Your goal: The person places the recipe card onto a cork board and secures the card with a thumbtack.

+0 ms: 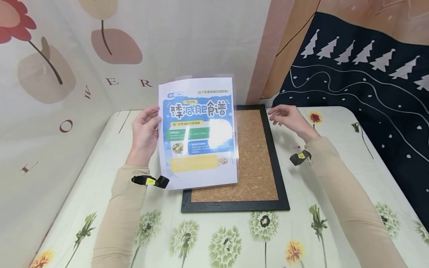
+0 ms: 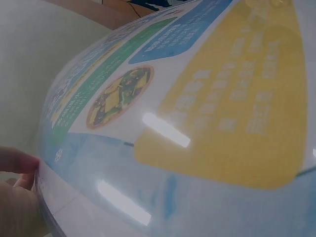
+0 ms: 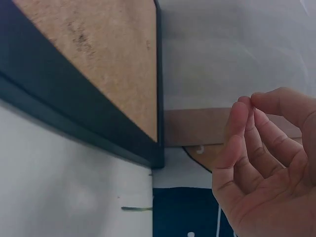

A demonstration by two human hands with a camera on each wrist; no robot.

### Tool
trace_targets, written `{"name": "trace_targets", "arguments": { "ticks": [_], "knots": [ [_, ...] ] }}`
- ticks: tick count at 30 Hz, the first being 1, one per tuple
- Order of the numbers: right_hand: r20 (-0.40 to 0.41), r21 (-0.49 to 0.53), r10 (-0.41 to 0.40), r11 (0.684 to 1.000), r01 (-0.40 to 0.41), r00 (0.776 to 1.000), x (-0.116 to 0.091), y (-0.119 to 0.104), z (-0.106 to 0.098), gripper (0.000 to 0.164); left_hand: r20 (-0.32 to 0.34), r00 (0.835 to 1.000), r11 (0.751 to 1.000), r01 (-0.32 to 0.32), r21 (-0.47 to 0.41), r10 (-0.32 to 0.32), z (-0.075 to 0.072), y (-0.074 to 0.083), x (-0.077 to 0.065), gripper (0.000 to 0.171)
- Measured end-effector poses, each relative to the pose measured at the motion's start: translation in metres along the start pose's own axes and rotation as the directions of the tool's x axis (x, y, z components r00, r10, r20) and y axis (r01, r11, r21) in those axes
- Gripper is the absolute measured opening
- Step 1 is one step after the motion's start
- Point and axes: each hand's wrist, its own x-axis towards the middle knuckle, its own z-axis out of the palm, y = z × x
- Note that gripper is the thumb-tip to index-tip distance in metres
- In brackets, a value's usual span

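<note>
A laminated poster (image 1: 197, 178) with blue, green and yellow printed blocks is held up in front of a cork board (image 1: 258, 160), covering much of its left side. My left hand (image 1: 144, 136) pinches the poster's left edge between thumb and fingers. In the left wrist view the glossy poster (image 2: 113, 148) bulges across most of the picture, with the fingertips at its edge. Beside the board's upper right corner hovers my right hand (image 1: 288, 119), holding nothing. Its fingers (image 3: 224, 153) are loosely bent, and thumb and index tips come together in the right wrist view.
The board has a black frame (image 1: 234, 206) and lies on a table (image 1: 161, 245) with a flower-printed cloth. Behind stands a pale printed curtain (image 1: 201, 41). A dark blue cloth with white trees (image 1: 362, 82) hangs at the right.
</note>
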Motion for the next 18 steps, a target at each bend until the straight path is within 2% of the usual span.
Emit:
{"name": "trace_targets", "arguments": {
  "ticks": [11, 18],
  "knots": [
    [-0.016, -0.007, -0.040, 0.999, 0.040, 0.999, 0.007, -0.024, -0.001, 0.026, -0.027, 0.996, 0.996, 0.087, 0.034, -0.086, 0.010, -0.027, 0.000, 0.029],
    [0.000, -0.068, -0.009, 0.998, 0.009, 1.000, 0.012, -0.038, -0.001, 0.028, -0.064, 0.986, 0.987, 0.154, 0.041, -0.152, 0.021, -0.044, 0.000, 0.028]
  ]
}}
